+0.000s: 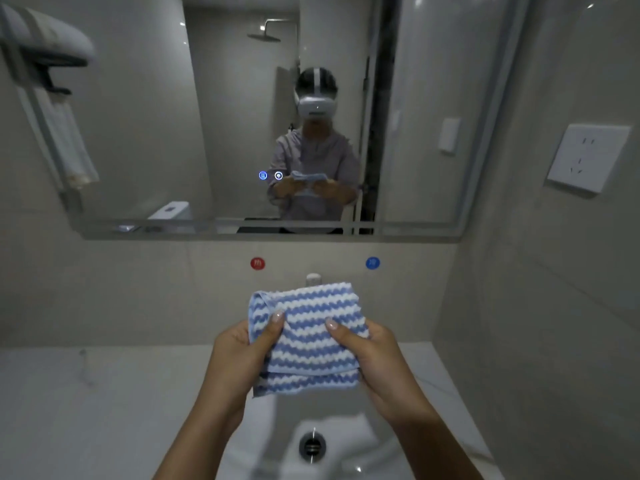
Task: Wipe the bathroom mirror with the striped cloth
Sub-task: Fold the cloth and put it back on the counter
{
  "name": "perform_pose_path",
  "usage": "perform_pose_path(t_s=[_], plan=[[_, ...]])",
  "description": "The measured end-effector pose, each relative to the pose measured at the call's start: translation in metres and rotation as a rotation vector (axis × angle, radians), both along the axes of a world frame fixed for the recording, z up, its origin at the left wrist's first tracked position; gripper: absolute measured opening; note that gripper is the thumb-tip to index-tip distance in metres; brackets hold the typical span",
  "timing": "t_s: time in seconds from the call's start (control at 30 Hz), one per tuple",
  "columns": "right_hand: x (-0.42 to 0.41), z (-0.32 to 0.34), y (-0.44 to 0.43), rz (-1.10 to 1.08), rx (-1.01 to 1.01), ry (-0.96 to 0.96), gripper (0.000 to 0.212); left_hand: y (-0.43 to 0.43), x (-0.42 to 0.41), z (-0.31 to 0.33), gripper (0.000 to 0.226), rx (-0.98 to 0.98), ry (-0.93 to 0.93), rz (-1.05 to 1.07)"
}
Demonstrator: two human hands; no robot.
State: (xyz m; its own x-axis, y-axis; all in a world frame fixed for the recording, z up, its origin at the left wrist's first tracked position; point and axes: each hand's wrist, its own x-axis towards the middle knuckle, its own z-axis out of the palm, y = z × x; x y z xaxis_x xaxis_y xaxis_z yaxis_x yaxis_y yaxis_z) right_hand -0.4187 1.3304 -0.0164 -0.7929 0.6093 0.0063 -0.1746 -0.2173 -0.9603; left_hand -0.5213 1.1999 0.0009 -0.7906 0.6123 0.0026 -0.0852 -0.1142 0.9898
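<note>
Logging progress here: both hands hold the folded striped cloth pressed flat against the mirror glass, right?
Not quite. The left hand and right hand do hold the folded striped cloth, but it is not against the mirror: the head view shows it held above the sink, below the glass.

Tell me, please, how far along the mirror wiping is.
Done: the striped cloth is picked up and folded. In hand: the left hand and right hand both hold it above the sink. Left: the cloth has not reached the mirror, so wiping apparently remains.
</note>
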Motion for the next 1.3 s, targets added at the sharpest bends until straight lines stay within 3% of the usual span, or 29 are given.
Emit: perform_pose_path(t_s=[0.33, 0.47, 0.6, 0.77, 0.93, 1.13, 1.3], plan=[[0.022, -0.006, 0.013, 0.011, -0.013, -0.036, 0.036, 0.004, 0.015, -0.011, 0.023, 0.02, -0.106, -0.158], [0.015, -0.001, -0.004, -0.069, 0.057, -0.025, 0.026, 0.004, 0.021, -0.007, 0.041, 0.002, -0.021, -0.099], [0.01, 0.001, -0.022, -0.116, 0.15, -0.021, 0.016, -0.004, 0.019, -0.009, 0.026, 0.032, -0.002, 0.026], [0.004, -0.008, -0.035, -0.097, -0.117, 0.069, 0.026, -0.021, 0.005, -0.015, 0.026, 0.116, -0.055, -0.006], [-0.006, -0.005, -0.041, -0.069, -0.364, 0.103, 0.041, -0.026, 0.0, -0.014, 0.023, 0.123, 0.066, 0.062], [-0.014, 0.01, -0.047, -0.05, -0.323, 0.181, 0.051, -0.04, -0.005, -0.007, 0.015, 0.146, 0.216, -0.028], [-0.018, 0.018, -0.06, -0.048, -0.219, 0.212, 0.046, -0.047, -0.015, -0.004, 0.027, 0.126, 0.142, 0.014]])
